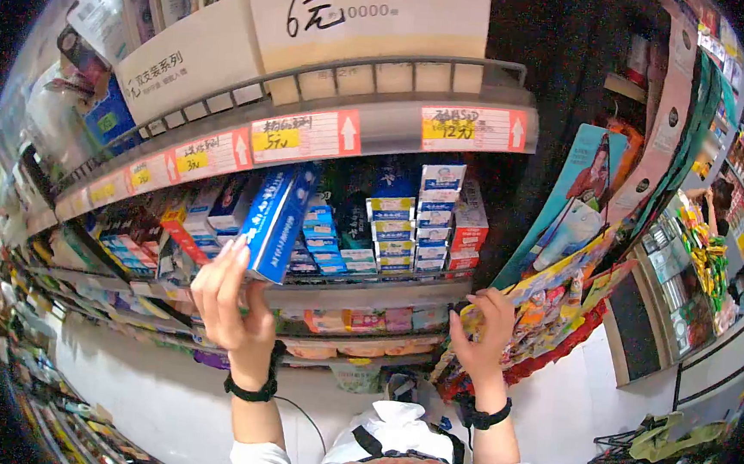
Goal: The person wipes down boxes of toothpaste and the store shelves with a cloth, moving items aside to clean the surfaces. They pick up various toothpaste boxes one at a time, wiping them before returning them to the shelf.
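My left hand (233,300) grips the lower end of a long blue toothpaste box (282,217) between thumb and fingers. The box tilts up and away, its far end under the shelf lip. Stacked toothpaste boxes (392,233) in white, yellow, blue and red fill the shelf behind it. To the right, my right hand (482,326) is raised in front of the shelf edge, beside hanging colourful packets (548,305). Its fingers are bent, with a gap between thumb and fingertips, and nothing shows in it.
Price labels (474,129) line the upper shelf edge, below a wire rail and a large white carton (378,25). Lower down, another shelf (374,321) holds packaged goods. A teal display card (568,203) stands at the right. Further right, a person (719,200) is near other shelves.
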Tool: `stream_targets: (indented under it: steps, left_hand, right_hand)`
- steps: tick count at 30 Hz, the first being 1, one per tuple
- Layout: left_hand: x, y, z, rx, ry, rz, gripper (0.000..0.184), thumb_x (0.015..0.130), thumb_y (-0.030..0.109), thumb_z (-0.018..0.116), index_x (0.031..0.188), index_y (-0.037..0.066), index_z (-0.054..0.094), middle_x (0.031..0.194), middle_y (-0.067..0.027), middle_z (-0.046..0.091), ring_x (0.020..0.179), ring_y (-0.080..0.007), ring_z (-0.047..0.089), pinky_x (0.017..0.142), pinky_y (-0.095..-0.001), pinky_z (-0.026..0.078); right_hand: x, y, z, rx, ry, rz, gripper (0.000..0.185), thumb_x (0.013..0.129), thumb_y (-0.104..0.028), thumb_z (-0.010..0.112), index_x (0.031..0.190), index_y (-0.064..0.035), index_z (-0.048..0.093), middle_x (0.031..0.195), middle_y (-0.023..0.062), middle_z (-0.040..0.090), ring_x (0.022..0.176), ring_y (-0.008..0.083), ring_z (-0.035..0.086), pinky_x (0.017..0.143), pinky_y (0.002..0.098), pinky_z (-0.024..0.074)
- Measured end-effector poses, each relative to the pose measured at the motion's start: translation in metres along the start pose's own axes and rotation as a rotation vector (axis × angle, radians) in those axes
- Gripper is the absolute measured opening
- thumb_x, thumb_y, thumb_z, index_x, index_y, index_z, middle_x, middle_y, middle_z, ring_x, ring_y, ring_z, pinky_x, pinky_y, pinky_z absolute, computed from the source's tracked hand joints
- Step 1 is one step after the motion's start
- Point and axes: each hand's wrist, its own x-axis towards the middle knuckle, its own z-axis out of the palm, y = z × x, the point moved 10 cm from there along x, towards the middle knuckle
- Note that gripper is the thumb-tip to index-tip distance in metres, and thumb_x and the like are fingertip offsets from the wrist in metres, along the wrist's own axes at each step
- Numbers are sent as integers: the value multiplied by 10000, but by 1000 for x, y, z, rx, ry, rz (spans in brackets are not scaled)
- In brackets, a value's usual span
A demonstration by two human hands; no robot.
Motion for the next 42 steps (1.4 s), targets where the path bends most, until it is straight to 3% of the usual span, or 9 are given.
stream_targets:
  steps: [3, 17, 22, 26, 35, 42]
  left_hand:
    - [7, 23, 9, -50, 37, 6, 402, 741, -62, 665, 1137, -28, 605, 1116, -173, 659, 1027, -317, 617, 913, -403, 455]
    - [38, 83, 55, -201, 39, 46, 334, 786, 1, 673, 1119, 2, 647, 1107, -158, 670, 1002, -291, 636, 892, -378, 460]
    - [51, 91, 66, -156, 24, 54, 360, 748, -24, 681, 1105, 15, 662, 1087, -128, 684, 998, -264, 635, 879, -356, 457]
    - [58, 95, 79, -160, 35, 87, 382, 710, -56, 639, 1081, 24, 680, 1100, -96, 673, 1003, -248, 621, 871, -335, 428]
    - [71, 117, 99, -92, -7, 179, 364, 737, -2, 617, 1093, 44, 679, 1079, -91, 657, 1020, -238, 603, 856, -344, 397]
    - [68, 118, 113, -249, 85, 168, 367, 686, -59, 714, 1032, 61, 689, 1056, -93, 668, 1003, -275, 615, 869, -357, 485]
  right_hand:
    - [1, 0, -2, 14, -14, -2, 397, 684, -87, 753, 1042, -67, 584, 1076, 133, 570, 978, 324, 546, 838, 410, 420]
    - [-2, 3, -8, 105, -18, 10, 410, 667, -75, 761, 1038, -62, 586, 1080, 126, 562, 956, 319, 534, 818, 398, 419]
    - [-3, 3, -9, 100, -7, 6, 399, 665, -66, 760, 1027, -61, 593, 1077, 123, 560, 947, 317, 532, 813, 398, 424]
    - [-1, 1, -10, 82, -8, -3, 407, 697, -134, 762, 1064, -74, 596, 1091, 131, 588, 929, 346, 567, 807, 429, 469]
    - [-1, 3, -9, 102, 9, 14, 386, 711, -140, 761, 1058, -75, 605, 1097, 129, 589, 953, 357, 574, 865, 451, 465]
    - [-2, 5, -9, 115, -10, 32, 387, 709, -143, 763, 1059, -78, 611, 1098, 126, 589, 952, 358, 572, 852, 452, 460]
